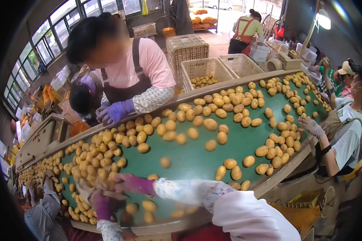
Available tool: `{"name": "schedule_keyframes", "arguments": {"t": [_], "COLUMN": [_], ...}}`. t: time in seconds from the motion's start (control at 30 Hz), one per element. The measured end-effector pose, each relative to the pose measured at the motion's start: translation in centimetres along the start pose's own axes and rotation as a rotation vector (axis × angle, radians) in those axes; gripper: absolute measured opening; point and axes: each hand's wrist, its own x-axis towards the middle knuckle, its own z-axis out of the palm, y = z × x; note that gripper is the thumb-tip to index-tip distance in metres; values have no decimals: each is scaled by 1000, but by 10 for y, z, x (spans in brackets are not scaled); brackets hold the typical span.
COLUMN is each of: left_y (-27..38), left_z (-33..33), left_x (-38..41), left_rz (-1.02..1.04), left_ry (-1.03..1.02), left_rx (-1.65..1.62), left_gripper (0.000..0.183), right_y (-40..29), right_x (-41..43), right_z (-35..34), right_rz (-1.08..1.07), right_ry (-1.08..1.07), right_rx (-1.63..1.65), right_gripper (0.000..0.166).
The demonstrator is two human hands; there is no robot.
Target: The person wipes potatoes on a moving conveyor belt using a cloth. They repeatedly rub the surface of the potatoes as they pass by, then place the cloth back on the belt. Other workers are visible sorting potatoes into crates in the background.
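Note:
Many potatoes (94,153) lie on a green conveyor belt (193,162). Both my hands wear purple gloves with grey, soiled finger parts. My left hand (104,201) reaches over the near edge of the belt, at the lower end of a dense heap of potatoes. My right hand (132,183) stretches across the belt beside it, close to the same heap, its sleeve white with blue specks. Both hands are blurred, so whether either holds a potato does not show. A few loose potatoes lie below my right forearm.
A wooden rail (181,98) edges the belt. A person in purple gloves (116,112) leans over the far side; another's gloved hand (312,126) is at the right, and grey sleeves (45,208) reach in at lower left. Plastic crates (205,64) stand beyond.

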Motion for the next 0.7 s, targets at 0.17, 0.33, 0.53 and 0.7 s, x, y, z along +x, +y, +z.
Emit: {"name": "schedule_keyframes", "arguments": {"t": [0.17, 0.33, 0.53, 0.7], "left_y": [128, 325, 438, 416], "left_z": [-29, -23, 46, 79], "left_x": [-21, -53, -109, -158], "left_rz": [-90, 331, 655, 862], "left_ry": [197, -55, -292, -297], "left_rx": [-721, -1007, -823, -429], "left_gripper": [43, 51, 78, 71], "right_y": [-41, 11, 16, 66], "right_x": [-85, -181, -384, -412], "right_z": [-30, -156, -459, -552], "right_rz": [-263, 63, -33, 606], "right_ry": [131, 377, 1200, 1477], "right_rx": [107, -197, -677, -1218], "right_gripper": [98, 44, 41, 44]}}
